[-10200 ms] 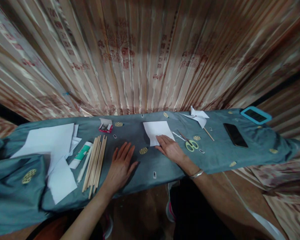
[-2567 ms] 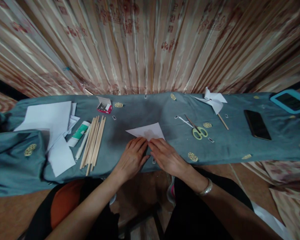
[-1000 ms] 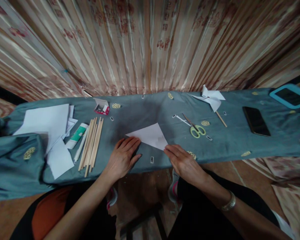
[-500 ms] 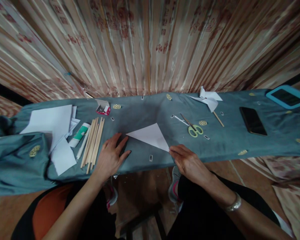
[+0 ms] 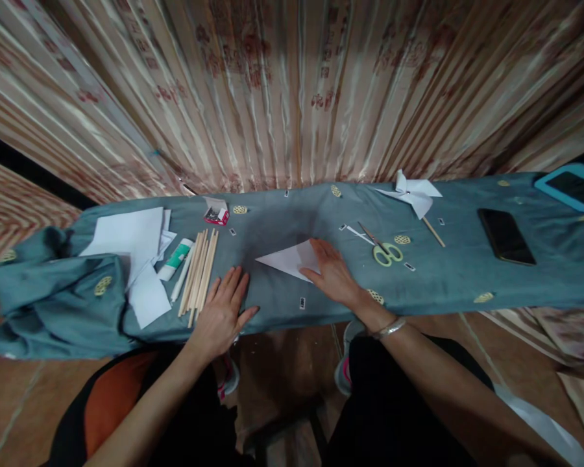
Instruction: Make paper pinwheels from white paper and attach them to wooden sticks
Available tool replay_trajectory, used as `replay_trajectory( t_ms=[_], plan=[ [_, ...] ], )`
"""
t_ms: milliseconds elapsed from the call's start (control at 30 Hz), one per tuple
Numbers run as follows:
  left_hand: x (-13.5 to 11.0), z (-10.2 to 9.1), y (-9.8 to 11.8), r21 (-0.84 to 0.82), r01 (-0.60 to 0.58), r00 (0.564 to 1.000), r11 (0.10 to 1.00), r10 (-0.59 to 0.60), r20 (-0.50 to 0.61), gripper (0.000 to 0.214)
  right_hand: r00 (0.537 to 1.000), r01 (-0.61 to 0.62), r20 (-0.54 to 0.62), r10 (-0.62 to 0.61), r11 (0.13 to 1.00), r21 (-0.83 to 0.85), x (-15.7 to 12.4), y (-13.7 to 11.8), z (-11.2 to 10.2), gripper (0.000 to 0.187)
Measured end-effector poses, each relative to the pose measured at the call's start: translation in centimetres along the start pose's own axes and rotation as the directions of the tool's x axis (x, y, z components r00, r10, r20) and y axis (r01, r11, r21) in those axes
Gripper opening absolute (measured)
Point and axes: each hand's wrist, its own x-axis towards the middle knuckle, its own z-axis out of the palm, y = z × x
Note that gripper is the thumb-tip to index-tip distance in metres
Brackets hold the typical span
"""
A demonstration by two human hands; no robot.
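A white sheet of paper folded into a triangle (image 5: pixel 285 259) lies on the cloth-covered table, its sharp tip pointing left. My right hand (image 5: pixel 331 272) rests flat over the triangle's right edge, fingers stretched out, covering that side. My left hand (image 5: pixel 226 308) lies palm down on the cloth, fingers spread, apart from the paper. Just left of it is a bundle of thin wooden sticks (image 5: pixel 199 272). To the right of my right hand sit scissors with light green handles (image 5: pixel 387 254), beside a narrow white paper strip (image 5: pixel 359 235).
White paper sheets (image 5: pixel 126 237), a green-and-white tube (image 5: pixel 176 259) and a small open red box (image 5: pixel 217 213) are on the left. A paper pinwheel on a stick (image 5: pixel 418 194), a black phone (image 5: pixel 506 237) and a blue-framed tablet (image 5: pixel 571 188) lie right. A curtain (image 5: pixel 292 97) hangs behind.
My right hand has gone from pinching the triangle's lower right corner to lying flat over its right edge. My left hand stays spread on the cloth. The view has shifted slightly.
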Motion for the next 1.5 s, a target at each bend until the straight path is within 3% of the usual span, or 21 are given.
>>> replay_trajectory(
  t_ms=[100, 200, 267, 367, 467, 533, 600, 667, 700, 733, 767, 800, 833, 867, 900, 967, 1033, 1133, 1200, 1367, 1500],
  plan=[
    [-3.6, -1.2, 1.8, -0.057, -0.033, 0.999, 0.998, 0.035, 0.035, 0.066, 0.988, -0.118, -0.071, 0.136, 0.969, 0.216, 0.7, 0.1, 0.3, 0.067],
    [-5.2, -3.1, 2.5, -0.225, -0.065, 0.988, 0.972, 0.094, 0.121, 0.047, 0.932, -0.287, -0.027, 0.363, 0.779, 0.558, 1.5, 0.9, -0.5, 0.065],
    [-3.4, -4.0, 1.5, -0.351, -0.071, 0.985, 0.934, 0.122, 0.124, 0.04, 0.893, -0.347, 0.098, 0.439, 0.534, 0.771, 2.0, 1.8, -1.7, 0.053],
    [2.9, -3.6, -0.9, -0.279, -0.001, 1.0, 0.96, 0.009, 0.027, 0.051, 0.84, -0.375, 0.235, 0.489, 0.211, 0.902, 2.4, 3.2, -3.9, 0.032],
    [7.9, -1.3, -1.2, -0.179, 0.081, 0.996, 0.981, -0.086, -0.018, 0.057, 0.791, -0.345, 0.245, 0.56, 0.077, 0.936, 2.3, 4.2, -5.4, 0.019],
    [7.5, -0.2, 1.0, -0.155, 0.101, 0.993, 0.983, -0.089, 0.082, 0.061, 0.781, -0.309, 0.221, 0.584, 0.055, 0.949, 2.2, 4.5, -5.9, 0.015],
    [4.0, -0.3, 4.7, -0.268, -0.043, 0.964, 0.962, 0.111, 0.242, 0.065, 0.781, -0.276, 0.198, 0.592, 0.043, 0.96, 2.1, 4.3, -6.1, 0.013],
    [-0.4, -1.3, 8.3, -0.529, -0.193, 0.844, 0.827, 0.414, 0.34, 0.066, 0.789, -0.255, 0.19, 0.584, 0.03, 0.966, 2.2, 3.9, -6.0, 0.013],
    [-2.2, -1.9, 9.6, -0.656, -0.2, 0.77, 0.728, 0.531, 0.355, 0.061, 0.794, -0.25, 0.19, 0.577, 0.027, 0.968, 2.2, 3.5, -5.9, 0.014],
    [-3.3, -2.5, 10.5, -0.737, -0.139, 0.747, 0.661, 0.559, 0.36, 0.057, 0.799, -0.247, 0.186, 0.571, 0.03, 0.969, 2.2, 3.0, -5.8, 0.015],
    [-3.7, -3.0, 10.9, -0.769, -0.038, 0.774, 0.639, 0.505, 0.381, 0.054, 0.805, -0.243, 0.177, 0.567, 0.043, 0.969, 2.1, 2.4, -5.6, 0.016],
    [-3.3, -3.3, 10.8, -0.771, 0.122, 0.842, 0.626, 0.346, 0.414, 0.047, 0.81, -0.236, 0.157, 0.564, 0.069, 0.969, 2.0, 1.7, -5.4, 0.017],
    [-2.3, -3.4, 10.5, -0.791, 0.272, 0.889, 0.548, 0.171, 0.424, 0.043, 0.818, -0.222, 0.121, 0.562, 0.115, 0.968, 1.7, 0.9, -5.2, 0.018],
    [-1.0, -3.3, 9.9, -0.837, 0.378, 0.908, 0.395, 0.02, 0.419, 0.047, 0.831, -0.206, 0.073, 0.552, 0.183, 0.961, 1.4, 0.1, -5.0, 0.019],
    [0.6, -3.2, 9.2, -0.88, 0.433, 0.901, 0.195, -0.116, 0.418, 0.055, 0.849, -0.185, 0.009, 0.529, 0.281, 0.942, 0.9, -0.9, -4.8, 0.02],
    [3.7, -2.7, 7.9, -0.887, 0.443, 0.854, -0.132, -0.238, 0.462, 0.068, 0.912, -0.141, -0.119, 0.393, 0.572, 0.808, -0.2, -2.7, -4.4, 0.017],
    [5.9, -2.3, 6.9, -0.854, 0.407, 0.843, -0.324, -0.227, 0.488, 0.067, 0.968, 0.001, -0.203, 0.147, 0.807, 0.59, -1.3, -4.3, -4.1, 0.017],
    [7.0, -1.9, 6.0, -0.802, 0.386, 0.83, -0.455, -0.209, 0.518, 0.054, 0.966, 0.244, -0.179, -0.187, 0.888, 0.389, -2.2, -5.7, -3.8, 0.023],
    [7.0, -1.8, 5.4, -0.767, 0.388, 0.803, -0.51, -0.221, 0.553, 0.048, 0.956, 0.292, -0.122, -0.266, 0.886, 0.359, -2.3, -5.9, -3.6, 0.025],
    [7.1, -1.8, 4.3, -0.73, 0.39, 0.783, -0.561, -0.215, 0.584, 0.044, 0.98, 0.173, 0.01, -0.199, 0.875, 0.452, -1.9, -5.0, -3.1, 0.035],
    [7.5, -1.6, 3.8, -0.713, 0.385, 0.722, -0.586, -0.289, 0.628, 0.047, 0.989, 0.081, 0.062, -0.133, 0.848, 0.524, -1.9, -4.0, -2.7, 0.049]
  ],
)
